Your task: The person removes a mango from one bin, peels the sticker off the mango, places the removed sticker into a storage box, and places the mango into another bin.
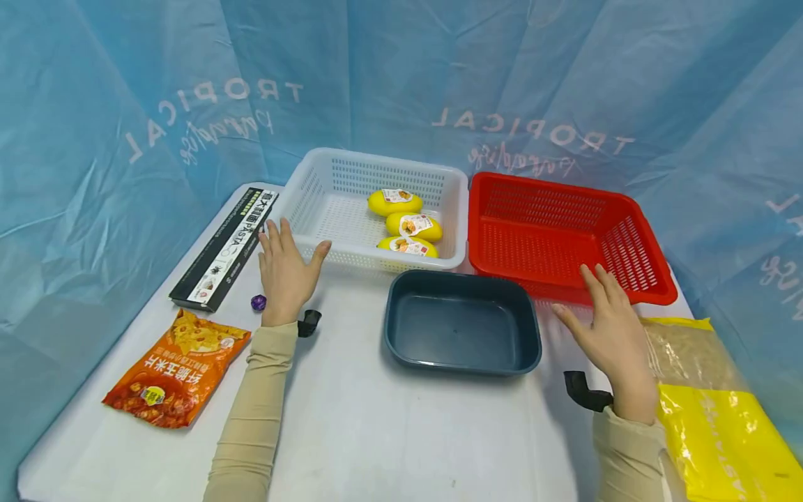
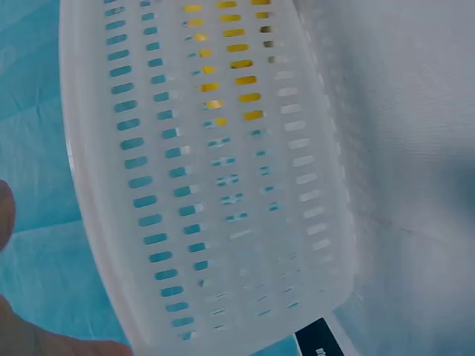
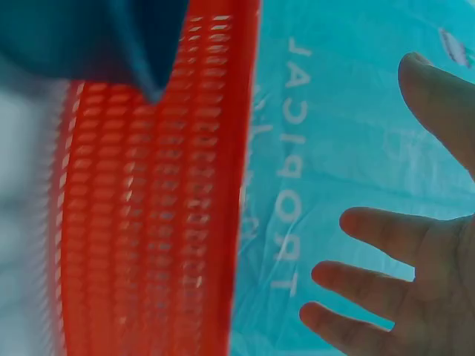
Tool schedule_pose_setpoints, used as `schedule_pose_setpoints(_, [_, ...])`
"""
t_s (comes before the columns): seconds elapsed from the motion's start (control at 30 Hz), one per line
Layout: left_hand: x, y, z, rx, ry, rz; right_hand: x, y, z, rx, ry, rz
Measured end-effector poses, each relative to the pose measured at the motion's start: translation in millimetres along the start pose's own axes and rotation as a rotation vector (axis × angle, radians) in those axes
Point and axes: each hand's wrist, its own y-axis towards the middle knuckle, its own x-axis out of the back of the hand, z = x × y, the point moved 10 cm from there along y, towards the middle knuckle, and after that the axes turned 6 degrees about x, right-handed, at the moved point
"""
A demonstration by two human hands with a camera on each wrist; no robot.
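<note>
My left hand (image 1: 288, 279) is held with fingers spread near the front left corner of the white basket (image 1: 307, 202), holding nothing. Inside that basket, toward its right side, lie three yellow mangoes (image 1: 414, 225) with labels. Fingers outstretched and grasping nothing, my right hand (image 1: 611, 335) hovers by the front right of the red basket (image 1: 533, 244). Between the two hands stands a dark blue tub (image 1: 463, 331) with a bare bottom. In the right wrist view the thumb and several fingers of the right hand (image 3: 415, 274) show apart from the red basket (image 3: 141, 222).
At left lie a black pasta box (image 1: 222, 251), a small purple ball-like thing (image 1: 258, 302) and an orange chip bag (image 1: 178, 369). A yellow pasta bag (image 1: 721, 425) lies at the right edge. Blue printed curtains (image 1: 389, 77) hang behind the white table (image 1: 376, 439).
</note>
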Motion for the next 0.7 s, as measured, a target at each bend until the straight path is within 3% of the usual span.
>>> schedule_pose_setpoints(0.23, [-3.7, 3.1, 7.7, 0.009, -0.031, 0.002, 4.7, 28.8, 30.3, 0.098, 0.087, -0.041])
schedule_pose_setpoints(0.57, [-8.4, 5.9, 7.7, -0.016, -0.064, 0.01, -12.5, 60.6, 58.0, 0.168, 0.157, 0.015])
schedule_pose_setpoints(0.7, [-7.6, 7.8, 8.8, -0.02, -0.055, 0.005, -15.5, 70.6, 72.4, 0.212, 0.27, 0.028])
